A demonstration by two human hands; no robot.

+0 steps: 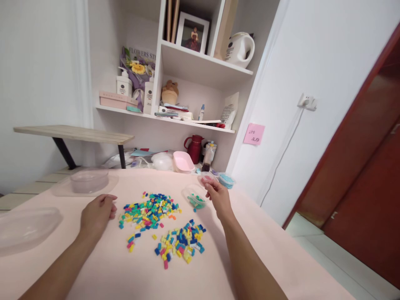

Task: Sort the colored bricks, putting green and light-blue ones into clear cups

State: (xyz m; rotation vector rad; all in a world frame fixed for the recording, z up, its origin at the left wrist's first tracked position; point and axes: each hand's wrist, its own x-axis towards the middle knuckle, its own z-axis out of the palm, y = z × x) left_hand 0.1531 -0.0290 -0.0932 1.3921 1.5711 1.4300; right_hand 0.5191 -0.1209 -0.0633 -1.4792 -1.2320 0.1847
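Note:
My right hand [219,199] hovers at the right beside two small clear tubs, thumb and fingertips pinched together. Whatever they may hold is too small to make out. One clear tub with green bricks [196,201] lies just left of the fingers; a second tub with pinkish-red bricks [207,179] is right behind them. On the table's left side rests my left hand [97,211], fingers loosely curled, with nothing visible in it. Between the hands spreads a pile of small mixed-colour toy bricks [151,210]. A second mixed pile [183,241] lies nearer to me.
Clear plastic containers [89,182] stand at the left of the pink-covered table [109,266]. A tub of blue bricks [226,180] sits at the back right. Behind are a pink basin [183,161], a bottle [208,157], a red jug [195,149] and shelves [200,60].

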